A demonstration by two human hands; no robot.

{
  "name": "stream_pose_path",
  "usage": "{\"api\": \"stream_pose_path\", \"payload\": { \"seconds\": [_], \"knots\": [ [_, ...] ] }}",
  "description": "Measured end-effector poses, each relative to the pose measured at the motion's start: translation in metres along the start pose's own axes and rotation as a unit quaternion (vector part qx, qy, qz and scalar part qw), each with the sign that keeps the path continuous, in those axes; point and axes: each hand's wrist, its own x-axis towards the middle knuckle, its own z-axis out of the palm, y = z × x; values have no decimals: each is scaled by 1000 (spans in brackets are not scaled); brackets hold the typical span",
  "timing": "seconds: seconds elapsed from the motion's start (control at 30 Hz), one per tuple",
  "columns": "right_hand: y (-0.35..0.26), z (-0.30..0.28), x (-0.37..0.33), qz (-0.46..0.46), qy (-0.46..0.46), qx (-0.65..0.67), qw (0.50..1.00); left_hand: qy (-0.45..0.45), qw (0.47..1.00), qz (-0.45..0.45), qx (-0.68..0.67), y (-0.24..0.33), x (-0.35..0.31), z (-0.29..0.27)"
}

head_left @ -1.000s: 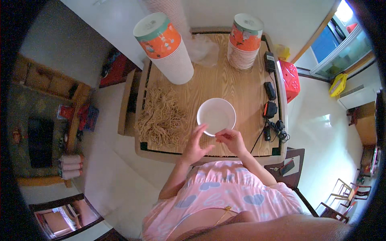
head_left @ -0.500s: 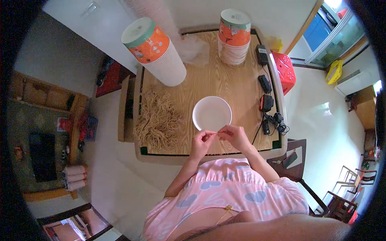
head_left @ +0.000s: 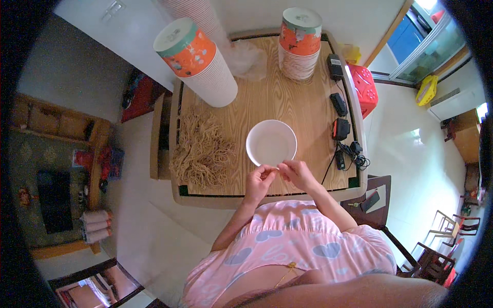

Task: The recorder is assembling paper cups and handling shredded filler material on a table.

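Both hands are together at the near rim of a white round tub (head_left: pixel 271 143). My left hand (head_left: pixel 260 180) is closed in a pinch, thumb against fingers. Close beside it, my right hand (head_left: pixel 298 175) pinches too, its fingertips almost meeting the left ones. Whatever lies between the fingertips is too small to make out. To the left of the tub is a loose tangle of tan twine strands (head_left: pixel 203 151). The tub stands on the wood-grain table (head_left: pixel 251 100).
Upside-down stacks of paper tubs stand at the back left (head_left: pixel 197 64) and back right (head_left: pixel 300 46). Clear plastic film (head_left: pixel 249 61) lies between them. Black adapters (head_left: pixel 339 105) and a coiled cable (head_left: pixel 362 161) line the right edge, by a red stool (head_left: pixel 362 90).
The view has shifted very slightly. My right fingers have curled a little more beside the left ones; both hands stay at the tub's near rim.
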Motion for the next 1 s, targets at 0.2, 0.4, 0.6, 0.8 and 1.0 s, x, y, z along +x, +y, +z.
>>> {"api": "stream_pose_path", "payload": {
  "seconds": [0.2, 0.4, 0.6, 0.8, 1.0],
  "knots": [
    [-16, -17, -1, -94, -55, 124, 986, -13, 986, -94, -135, -1, 1, -4],
    [-13, -29, 3, -268, -51, -140, 952, -42, 993, -88, -68, -8, 2, -6],
    [-15, -31, 11, -329, -66, -171, 927, 11, 999, -11, -50, -19, 2, 0],
    [-8, -26, 18, -254, -100, -186, 944, 43, 998, 24, -40, -31, 7, 3],
    [4, -52, 103, -295, 165, -377, 862, 29, 998, -8, 63, -26, 14, 0]
  ]
}}
